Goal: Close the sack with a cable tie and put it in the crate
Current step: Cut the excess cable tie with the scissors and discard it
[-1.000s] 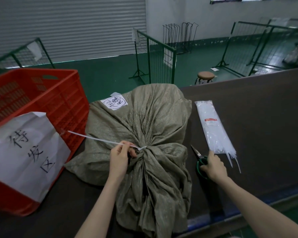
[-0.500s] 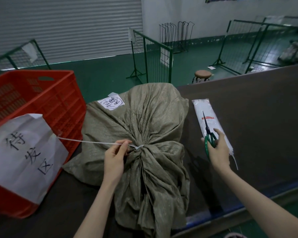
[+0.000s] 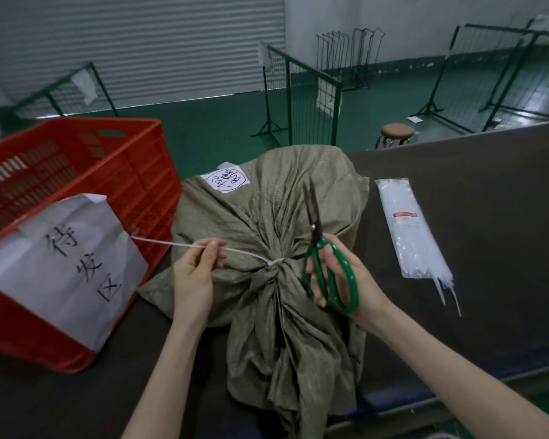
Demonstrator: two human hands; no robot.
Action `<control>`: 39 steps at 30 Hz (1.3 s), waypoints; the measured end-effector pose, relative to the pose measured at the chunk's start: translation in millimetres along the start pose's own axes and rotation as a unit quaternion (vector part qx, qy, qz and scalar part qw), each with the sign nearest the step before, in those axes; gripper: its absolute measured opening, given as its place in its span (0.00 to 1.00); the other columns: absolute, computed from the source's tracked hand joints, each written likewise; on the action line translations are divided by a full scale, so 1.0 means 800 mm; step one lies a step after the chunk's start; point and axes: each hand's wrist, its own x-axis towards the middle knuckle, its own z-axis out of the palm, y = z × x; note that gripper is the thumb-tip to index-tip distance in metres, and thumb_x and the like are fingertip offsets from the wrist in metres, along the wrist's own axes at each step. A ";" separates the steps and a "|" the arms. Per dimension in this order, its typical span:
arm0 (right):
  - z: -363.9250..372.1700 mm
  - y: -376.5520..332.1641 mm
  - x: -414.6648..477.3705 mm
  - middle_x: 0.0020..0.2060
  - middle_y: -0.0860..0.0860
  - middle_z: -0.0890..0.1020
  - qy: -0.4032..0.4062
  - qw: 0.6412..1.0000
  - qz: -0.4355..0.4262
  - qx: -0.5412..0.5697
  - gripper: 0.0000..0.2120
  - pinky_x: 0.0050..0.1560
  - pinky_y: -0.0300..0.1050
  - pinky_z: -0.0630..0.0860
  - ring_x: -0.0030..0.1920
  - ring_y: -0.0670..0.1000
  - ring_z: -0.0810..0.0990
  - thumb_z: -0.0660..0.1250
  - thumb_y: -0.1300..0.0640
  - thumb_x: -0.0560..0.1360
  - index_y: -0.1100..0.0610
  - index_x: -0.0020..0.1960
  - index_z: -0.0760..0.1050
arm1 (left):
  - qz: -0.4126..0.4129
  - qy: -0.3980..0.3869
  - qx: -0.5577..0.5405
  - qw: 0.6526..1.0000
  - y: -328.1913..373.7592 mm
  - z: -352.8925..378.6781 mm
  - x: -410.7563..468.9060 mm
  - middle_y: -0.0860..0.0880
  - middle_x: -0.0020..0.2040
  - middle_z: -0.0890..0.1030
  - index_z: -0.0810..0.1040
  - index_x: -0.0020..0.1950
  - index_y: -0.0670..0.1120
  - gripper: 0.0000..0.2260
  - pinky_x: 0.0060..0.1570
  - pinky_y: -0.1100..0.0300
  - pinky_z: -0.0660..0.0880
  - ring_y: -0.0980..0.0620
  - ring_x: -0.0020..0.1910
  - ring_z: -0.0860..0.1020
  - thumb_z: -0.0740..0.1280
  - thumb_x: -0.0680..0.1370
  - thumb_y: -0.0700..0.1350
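Note:
An olive woven sack (image 3: 267, 217) lies on the dark table, its neck bunched and cinched by a white cable tie (image 3: 248, 254). The tie's long tail runs left toward the crate. My left hand (image 3: 195, 274) pinches that tail just left of the knot. My right hand (image 3: 343, 280) holds green-handled scissors (image 3: 317, 248) over the sack, right of the neck, blades together and pointing up and away. The red plastic crate (image 3: 114, 172) stands at the left, with a white paper sign on its near wall.
A clear packet of white cable ties (image 3: 409, 229) lies on the table (image 3: 488, 217) to the right of the sack. Beyond the table are a green floor, green wire-mesh partitions (image 3: 301, 93) and a small round stool (image 3: 397, 132).
My right hand picked the scissors up from the table and carried them left, from beside the tie packet to above the sack's neck. My left hand kept its pinch on the tie tail.

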 end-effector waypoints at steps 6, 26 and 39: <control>0.024 0.024 -0.010 0.40 0.58 0.77 -0.066 0.986 0.144 0.053 0.28 0.27 0.45 0.75 0.27 0.54 0.76 0.68 0.40 0.71 0.57 0.62 0.72 | 0.023 0.000 0.027 0.999 0.012 -0.010 -0.001 0.59 0.32 0.80 0.79 0.42 0.47 0.12 0.38 0.73 0.72 0.63 0.33 0.75 0.60 0.80 0.36; 0.011 0.020 -0.023 0.41 0.62 0.79 -0.127 0.950 0.282 -0.031 0.33 0.30 0.46 0.77 0.28 0.55 0.76 0.64 0.31 0.68 0.59 0.57 0.73 | 0.057 -0.003 0.053 0.997 0.025 -0.005 -0.028 0.56 0.34 0.80 0.78 0.42 0.47 0.11 0.42 0.71 0.73 0.62 0.36 0.77 0.61 0.79 0.36; 0.004 0.024 -0.018 0.39 0.62 0.79 -0.135 0.949 0.281 -0.056 0.33 0.28 0.44 0.75 0.26 0.54 0.74 0.64 0.33 0.69 0.61 0.57 0.72 | 0.054 0.024 0.044 0.997 0.023 -0.010 -0.031 0.57 0.34 0.80 0.78 0.42 0.47 0.12 0.41 0.71 0.73 0.62 0.35 0.76 0.60 0.79 0.36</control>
